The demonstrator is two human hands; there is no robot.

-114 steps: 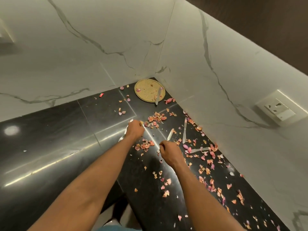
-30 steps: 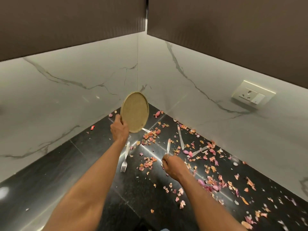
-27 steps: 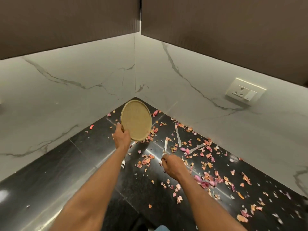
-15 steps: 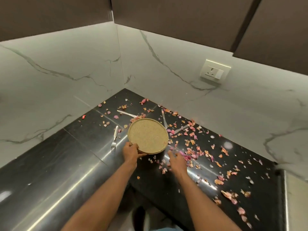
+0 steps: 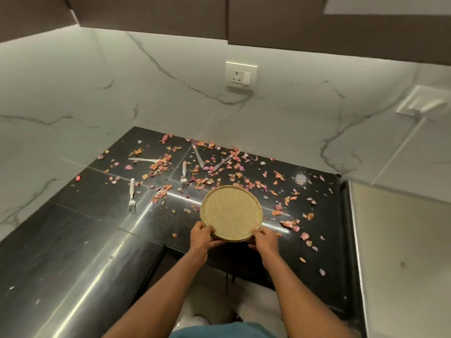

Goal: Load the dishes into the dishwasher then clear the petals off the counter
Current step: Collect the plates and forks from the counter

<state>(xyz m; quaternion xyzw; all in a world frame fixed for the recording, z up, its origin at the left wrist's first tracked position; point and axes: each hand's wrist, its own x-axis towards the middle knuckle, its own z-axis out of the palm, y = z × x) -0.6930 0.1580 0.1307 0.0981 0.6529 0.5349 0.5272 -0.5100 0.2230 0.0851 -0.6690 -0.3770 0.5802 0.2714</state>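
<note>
A round speckled beige plate (image 5: pixel 231 212) is held level just above the black counter (image 5: pixel 97 215), near its front edge. My left hand (image 5: pixel 201 237) grips the plate's near-left rim and my right hand (image 5: pixel 264 240) grips its near-right rim. Pink and orange petals (image 5: pixel 258 184) lie scattered over the counter's back and right parts. Two forks lie on the counter, one (image 5: pixel 132 195) at the left and one (image 5: pixel 184 173) in the middle. Two knives (image 5: pixel 142 160) (image 5: pixel 198 154) and another piece of cutlery (image 5: pixel 223 162) lie among the petals near the wall.
Marble walls meet in a corner behind the counter, with a socket (image 5: pixel 241 74) on the back wall. Dark cabinets (image 5: pixel 268 20) hang overhead. A pale surface (image 5: pixel 400 252) adjoins the counter on the right. The floor shows below, between my arms.
The plate has come from the back corner toward the front edge, turning from tilted to level. My right hand let go of a fork and took the plate's rim. The view swung right.
</note>
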